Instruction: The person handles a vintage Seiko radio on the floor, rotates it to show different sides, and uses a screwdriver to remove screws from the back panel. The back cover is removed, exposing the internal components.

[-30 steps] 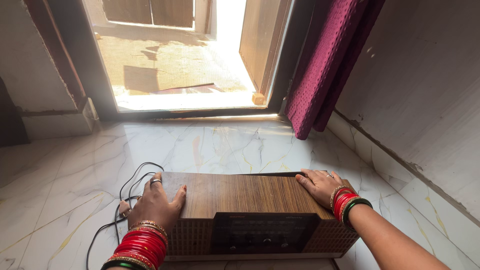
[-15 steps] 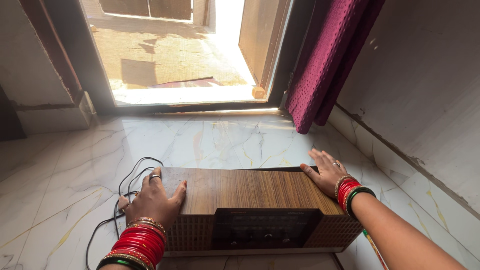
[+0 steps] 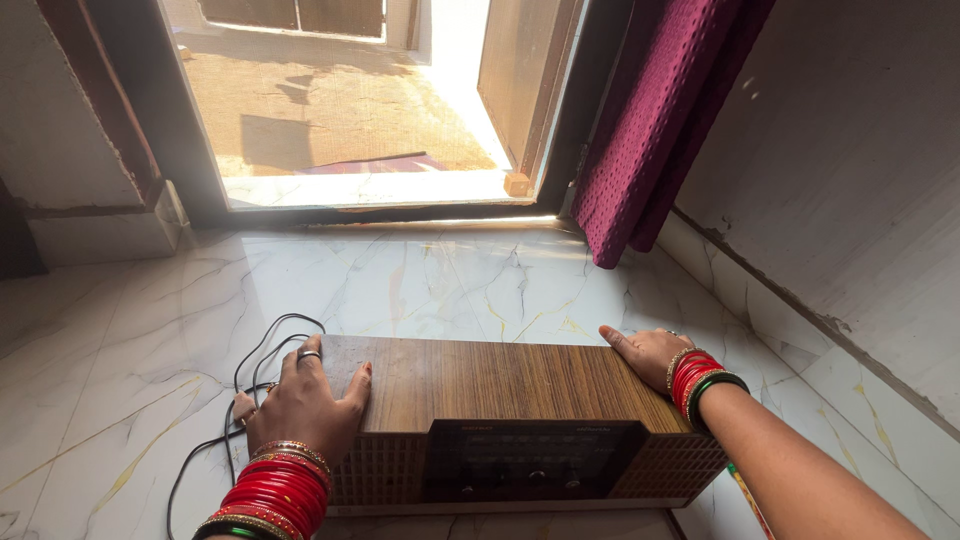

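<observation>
Hands bracket an old wood-grain radio [image 3: 500, 420] that sits on the marble floor [image 3: 450, 280] just inside an open doorway [image 3: 340, 110]. The left hand [image 3: 305, 405] lies flat over the radio's left end, fingers spread and clamped on nothing; the right hand [image 3: 650, 355] presses open-palmed against the right end. This reads as the gripping stage of a lift or shift; a lift would call for both palms squeezing inward evenly, since the box is long, boxy and smooth-topped. Its front shows a dark dial panel between woven grilles. A thin black cord [image 3: 250, 370] loops loosely on the floor beside the left hand. A maroon curtain [image 3: 660, 120] hangs near the right wall.
</observation>
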